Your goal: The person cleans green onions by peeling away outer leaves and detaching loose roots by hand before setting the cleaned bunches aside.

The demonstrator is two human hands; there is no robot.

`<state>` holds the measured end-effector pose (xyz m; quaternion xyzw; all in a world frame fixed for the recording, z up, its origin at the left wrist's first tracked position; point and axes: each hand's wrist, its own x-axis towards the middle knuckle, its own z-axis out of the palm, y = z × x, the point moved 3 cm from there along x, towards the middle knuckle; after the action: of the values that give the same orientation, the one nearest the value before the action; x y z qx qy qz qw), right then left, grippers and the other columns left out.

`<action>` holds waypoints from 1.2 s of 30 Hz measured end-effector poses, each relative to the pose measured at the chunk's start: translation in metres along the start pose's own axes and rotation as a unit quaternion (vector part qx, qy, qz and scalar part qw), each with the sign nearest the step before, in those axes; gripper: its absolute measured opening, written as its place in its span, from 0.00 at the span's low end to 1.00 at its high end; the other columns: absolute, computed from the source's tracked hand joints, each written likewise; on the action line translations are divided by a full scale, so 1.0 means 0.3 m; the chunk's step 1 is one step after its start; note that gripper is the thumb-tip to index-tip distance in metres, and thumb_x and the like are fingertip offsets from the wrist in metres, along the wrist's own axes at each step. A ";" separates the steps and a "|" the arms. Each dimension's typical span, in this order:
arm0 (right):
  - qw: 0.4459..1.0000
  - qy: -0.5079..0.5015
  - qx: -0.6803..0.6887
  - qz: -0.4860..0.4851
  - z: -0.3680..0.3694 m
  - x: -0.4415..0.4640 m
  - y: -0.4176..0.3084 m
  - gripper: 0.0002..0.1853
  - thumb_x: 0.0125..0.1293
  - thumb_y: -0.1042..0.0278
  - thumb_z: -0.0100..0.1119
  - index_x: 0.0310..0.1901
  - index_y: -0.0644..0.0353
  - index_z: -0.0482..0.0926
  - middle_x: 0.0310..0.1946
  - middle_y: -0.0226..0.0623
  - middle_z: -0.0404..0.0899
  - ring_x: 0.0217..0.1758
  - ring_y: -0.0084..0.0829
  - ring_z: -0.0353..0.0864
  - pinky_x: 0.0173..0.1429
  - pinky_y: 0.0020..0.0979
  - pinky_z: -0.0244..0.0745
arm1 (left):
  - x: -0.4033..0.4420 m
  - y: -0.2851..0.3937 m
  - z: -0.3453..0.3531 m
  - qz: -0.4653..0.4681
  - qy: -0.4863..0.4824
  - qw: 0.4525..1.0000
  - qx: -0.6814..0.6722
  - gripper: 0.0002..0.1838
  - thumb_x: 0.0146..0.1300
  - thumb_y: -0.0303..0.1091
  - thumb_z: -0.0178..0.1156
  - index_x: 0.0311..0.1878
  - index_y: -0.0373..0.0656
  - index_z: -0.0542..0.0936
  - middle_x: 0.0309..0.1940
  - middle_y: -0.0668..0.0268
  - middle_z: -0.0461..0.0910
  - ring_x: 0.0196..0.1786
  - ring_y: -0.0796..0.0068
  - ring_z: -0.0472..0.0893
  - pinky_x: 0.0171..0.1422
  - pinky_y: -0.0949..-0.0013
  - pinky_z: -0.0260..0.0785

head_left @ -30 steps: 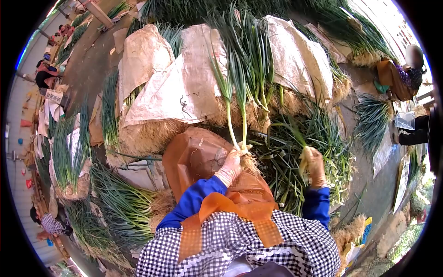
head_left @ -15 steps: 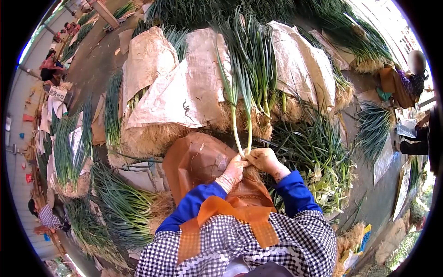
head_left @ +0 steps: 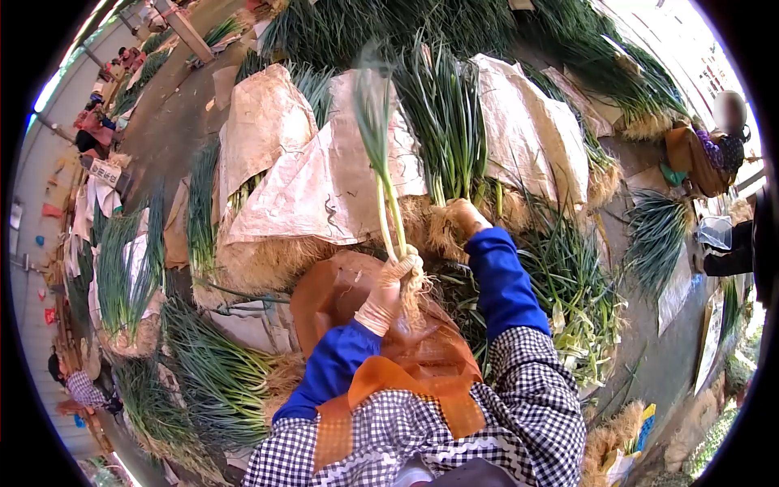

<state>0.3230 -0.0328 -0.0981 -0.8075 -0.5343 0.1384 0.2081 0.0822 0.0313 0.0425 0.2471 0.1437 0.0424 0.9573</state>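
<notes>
My left hand (head_left: 388, 282) is closed around the white lower ends of a few scallions (head_left: 390, 219), held upright over my lap. Their roots (head_left: 414, 296) hang out beside the fingers, and their green tops are blurred. Farther forward, my right hand (head_left: 465, 217) is at the root end of a scallion bunch (head_left: 446, 122) lying on the covered pile. Its fingers are bent onto the stem bases there, partly hidden. An orange-brown apron (head_left: 333, 296) covers my lap.
Pale sacking (head_left: 324, 187) covers scallions in front of me. Loose green leaves (head_left: 576, 284) lie heaped at the right, and more scallions (head_left: 219, 357) at the left. Another person (head_left: 718, 150) sits at the far right; several others are at the far left.
Both hands were together at the scallion bases. They have parted: the left has moved leftward with the scallions, and the right has reached forward to the bunch on the pile.
</notes>
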 end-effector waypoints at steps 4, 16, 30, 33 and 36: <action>0.765 -0.049 0.636 0.094 -0.360 -0.292 -0.437 0.13 0.67 0.61 0.51 0.38 0.63 0.78 0.34 0.36 0.80 0.34 0.22 0.77 0.45 0.21 0.72 | -0.023 -0.095 -0.119 -0.049 0.123 0.991 -0.008 0.07 0.61 0.30 0.57 0.42 0.44 0.75 0.32 0.68 0.78 0.33 0.75 0.78 0.38 0.75 0.73; 0.957 0.116 0.209 0.165 0.152 -0.398 -0.353 0.15 0.63 0.55 0.54 0.32 0.61 0.77 0.25 0.46 0.77 0.31 0.43 0.78 0.36 0.34 0.72 | -0.073 -0.334 -0.138 -0.142 0.161 0.977 0.003 0.11 0.56 0.16 0.54 0.43 0.36 0.76 0.31 0.63 0.77 0.32 0.69 0.79 0.36 0.71 0.74; 0.871 0.275 -0.140 0.383 -0.240 -0.999 -0.224 0.13 0.62 0.60 0.57 0.37 0.62 0.76 0.30 0.39 0.78 0.29 0.34 0.77 0.36 0.26 0.74 | -0.060 -0.332 -0.152 -0.072 0.176 0.981 0.031 0.15 0.55 0.17 0.58 0.47 0.36 0.75 0.34 0.65 0.78 0.36 0.74 0.79 0.42 0.75 0.74; 0.866 0.368 0.207 0.268 -0.222 -0.760 -0.300 0.16 0.59 0.64 0.62 0.47 0.61 0.77 0.43 0.39 0.78 0.45 0.30 0.78 0.50 0.27 0.73 | -0.055 -0.341 -0.155 -0.052 0.144 0.986 0.058 0.15 0.55 0.17 0.58 0.47 0.38 0.75 0.33 0.66 0.78 0.35 0.74 0.79 0.41 0.75 0.74; 0.845 0.099 0.450 0.270 -0.229 -0.431 -0.474 0.22 0.63 0.61 0.58 0.55 0.62 0.71 0.44 0.37 0.78 0.38 0.27 0.79 0.44 0.26 0.74 | -0.061 -0.336 -0.135 -0.080 0.132 0.988 0.034 0.15 0.57 0.19 0.57 0.49 0.38 0.74 0.34 0.65 0.78 0.34 0.75 0.79 0.39 0.75 0.74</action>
<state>0.1885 -0.1161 0.0309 -0.7470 -0.1504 0.3342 0.5547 0.0537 -0.0409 -0.0357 0.2593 0.2890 -0.0067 0.9215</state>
